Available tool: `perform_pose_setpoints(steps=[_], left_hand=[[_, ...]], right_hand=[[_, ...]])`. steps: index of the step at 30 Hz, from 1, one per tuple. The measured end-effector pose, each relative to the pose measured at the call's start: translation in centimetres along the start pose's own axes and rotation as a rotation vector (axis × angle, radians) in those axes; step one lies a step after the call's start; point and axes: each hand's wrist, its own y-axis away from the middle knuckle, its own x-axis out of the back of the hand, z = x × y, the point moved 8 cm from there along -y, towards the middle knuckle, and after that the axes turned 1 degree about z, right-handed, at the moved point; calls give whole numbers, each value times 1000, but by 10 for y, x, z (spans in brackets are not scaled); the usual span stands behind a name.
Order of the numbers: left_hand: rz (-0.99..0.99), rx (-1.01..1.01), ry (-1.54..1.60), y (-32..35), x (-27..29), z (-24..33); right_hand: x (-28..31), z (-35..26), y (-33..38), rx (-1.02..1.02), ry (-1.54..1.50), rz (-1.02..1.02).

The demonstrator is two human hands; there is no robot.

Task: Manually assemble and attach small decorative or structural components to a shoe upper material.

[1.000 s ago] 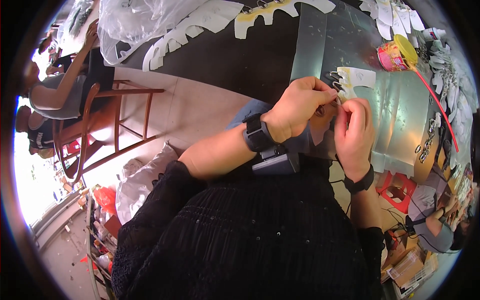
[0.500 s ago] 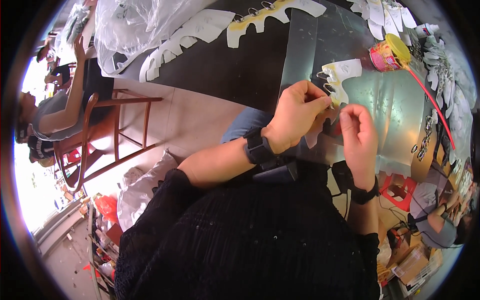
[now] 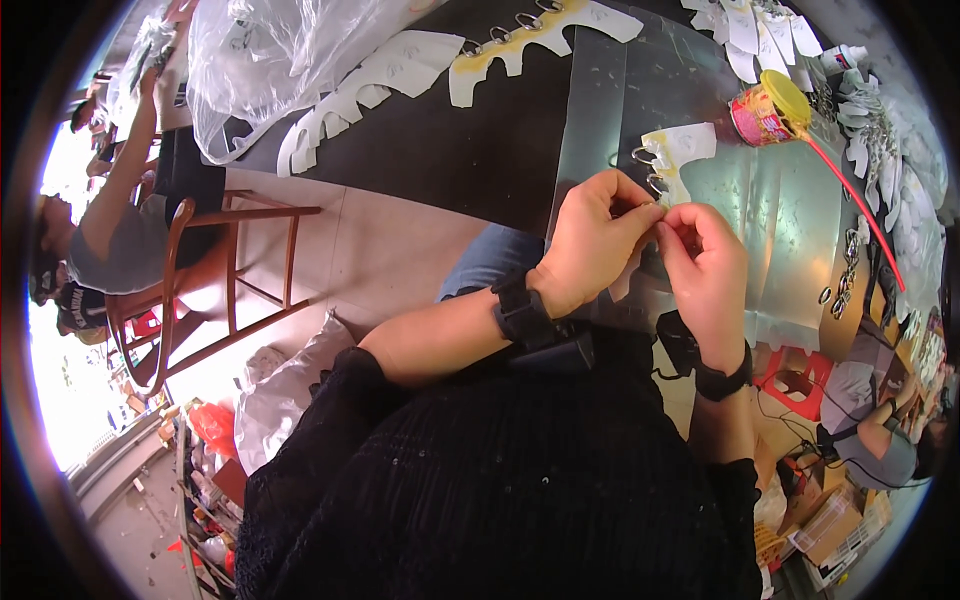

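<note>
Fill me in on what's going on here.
A person is working with both bare hands at a scalloped white strip on a metal sheet. The left hand and right hand meet at the strip's near end; what their fingertips pinch is hidden. Two metal rings show along its yellow-stained edge. Farther off on the dark tabletop lies another stained strip with rings. A tub with a yellow top sits beyond the hands.

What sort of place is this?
Probably a small workshop for assembling things by hand. A notched white piece with metal rings sits at the person's fingertips over a metal sheet; a similar ringed strip lies beyond, and loose metal hardware lies at the right.
</note>
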Motion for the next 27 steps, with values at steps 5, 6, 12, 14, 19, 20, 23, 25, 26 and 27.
perform_pose_setpoints(steps=[5, 6, 12, 14, 19, 20, 23, 25, 26, 27], left_hand=[[-4, -31, 30, -3, 2, 4], [-7, -3, 120, -4, 3, 2], [18, 14, 304, -8, 7, -11], [25, 1, 271, -6, 8, -9], [47, -26, 85, -6, 10, 2], [43, -22, 85, -5, 9, 2], [64, -81, 15, -3, 9, 10], [40, -72, 1, -1, 7, 11], [44, -73, 0, -1, 7, 11], [35, -78, -31, -1, 6, 11]], right_hand=[[-1, 14, 0, -110, -203, -23], [0, 15, 1, -89, -244, 13], [-16, 42, 9, -338, -655, -35], [-14, 36, 8, -277, -501, -39], [7, 14, 10, -136, -356, 21], [9, 4, 7, -61, -296, 51], [8, -7, -1, 8, -296, 162], [1, -13, -2, 167, 15, 40], [0, -11, -3, 169, 12, 38], [-1, -8, -3, 143, -8, 41]])
